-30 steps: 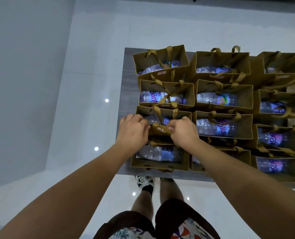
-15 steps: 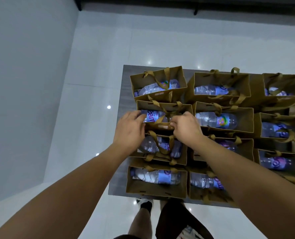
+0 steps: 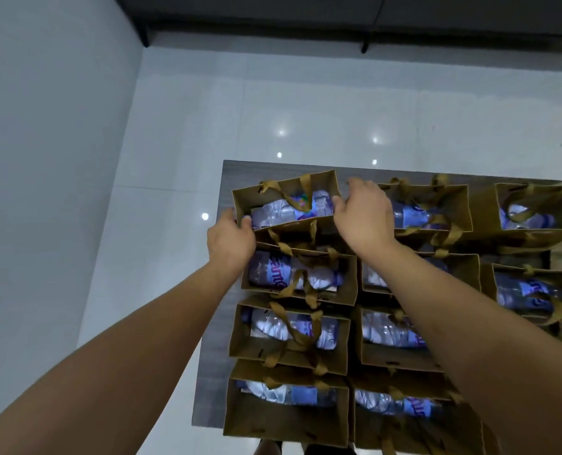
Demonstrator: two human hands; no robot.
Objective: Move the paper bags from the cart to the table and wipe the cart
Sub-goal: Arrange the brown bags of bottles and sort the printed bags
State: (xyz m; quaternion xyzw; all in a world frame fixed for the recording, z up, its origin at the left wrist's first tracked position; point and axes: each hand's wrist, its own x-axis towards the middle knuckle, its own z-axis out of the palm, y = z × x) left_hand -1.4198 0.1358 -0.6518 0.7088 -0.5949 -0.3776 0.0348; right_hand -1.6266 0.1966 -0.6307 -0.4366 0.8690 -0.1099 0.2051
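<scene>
Two hands set on far-left paper bag [image 3: 286, 205], back row of grey surface [image 3: 230, 178] — left hand [image 3: 232, 239] curled on left edge, right hand [image 3: 365, 218] gripping right rim. Held both-sided, likely so bottle [image 3: 289, 208] stays level.

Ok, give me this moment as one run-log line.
phase: handling bags | left hand: grips left end of far-left paper bag | right hand: grips its right end | bag: on grey surface, bottle inside

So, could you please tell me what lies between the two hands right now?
The far-left paper bag, a water bottle lying inside, sits between the left hand and right hand, in the head view.
</scene>
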